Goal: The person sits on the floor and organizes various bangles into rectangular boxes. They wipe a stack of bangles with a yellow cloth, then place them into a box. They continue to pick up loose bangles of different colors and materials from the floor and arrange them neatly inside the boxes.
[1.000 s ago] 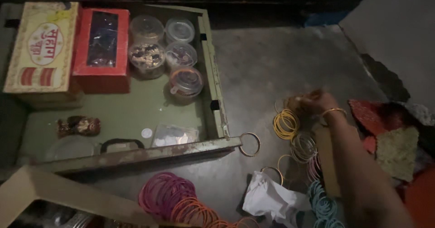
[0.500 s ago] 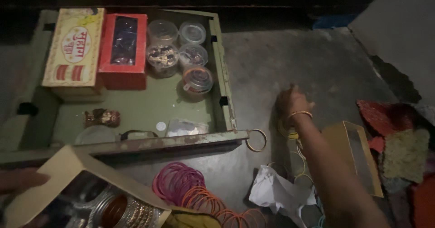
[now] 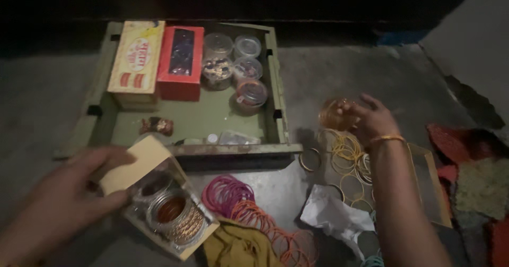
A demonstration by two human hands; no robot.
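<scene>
Down on the dim concrete floor (image 3: 339, 76), the right hand (image 3: 374, 119) reaches forward with its forearm stretched up from the lower edge, fingers curled round a small stack of golden bangles (image 3: 335, 113) lifted just above the loose yellow bangles (image 3: 347, 150) lying below it. The left hand (image 3: 69, 187) comes in from the lower left, thumb and fingers pinching the raised flap of an open cardboard bangle box (image 3: 164, 203) that holds two visible rolls of metallic bangles. Just beside that box lie one pile of pink bangles (image 3: 225, 191) and one of orange bangles (image 3: 270, 232). Beyond them a green metal tray (image 3: 278, 94) carries two cartons, cream and red, and five round clear jars.
</scene>
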